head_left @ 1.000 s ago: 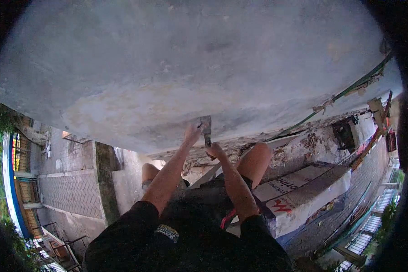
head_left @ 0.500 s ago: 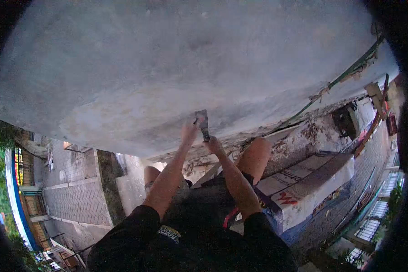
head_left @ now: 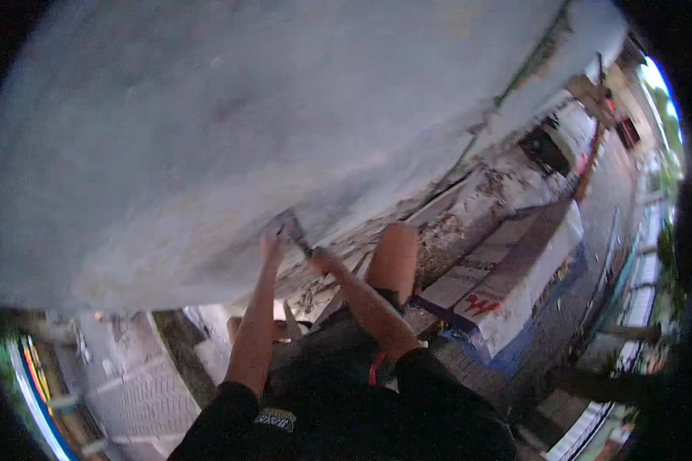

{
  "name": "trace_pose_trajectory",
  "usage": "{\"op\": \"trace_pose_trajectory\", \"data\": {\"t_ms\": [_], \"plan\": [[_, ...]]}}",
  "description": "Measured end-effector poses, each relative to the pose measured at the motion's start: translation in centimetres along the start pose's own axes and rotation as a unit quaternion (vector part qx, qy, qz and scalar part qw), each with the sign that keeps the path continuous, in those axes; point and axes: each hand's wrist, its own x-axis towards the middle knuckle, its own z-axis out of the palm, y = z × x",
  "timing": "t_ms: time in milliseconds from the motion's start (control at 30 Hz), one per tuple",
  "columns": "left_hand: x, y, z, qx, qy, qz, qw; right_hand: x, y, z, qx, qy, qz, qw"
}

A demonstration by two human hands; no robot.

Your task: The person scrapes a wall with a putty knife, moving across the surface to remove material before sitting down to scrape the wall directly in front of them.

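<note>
Grey wall behind scraper; printed box

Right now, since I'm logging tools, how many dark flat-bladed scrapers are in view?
1: the dark flat-bladed scraper, gripped by the bare right hand, with the bare left hand at its blade. Others may be hidden.

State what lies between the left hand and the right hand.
The scraper, in the head view: its blade is by the left hand, its other end in the right hand's grip.
</note>
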Motion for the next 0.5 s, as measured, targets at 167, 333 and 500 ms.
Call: {"op": "trace_pose_trajectory", "data": {"t_ms": [167, 333, 500], "plan": [[0.2, 12.2, -2.8, 0.008, 0.01, -0.077, 0.997, -0.4, -1.3, -0.6, 0.06, 0.104, 0.022, 0.993], [0.4, 2.5, -1.1, -0.099, -0.007, -0.166, 0.981, -0.2, -0.2, -0.9, 0.127, -0.131, 0.075, 0.98], [-0.8, -0.8, -0.8, -0.258, -0.001, -0.18, 0.949, 1.0, 1.4, 3.1, 0.051, -0.005, 0.009, 0.999]]}}
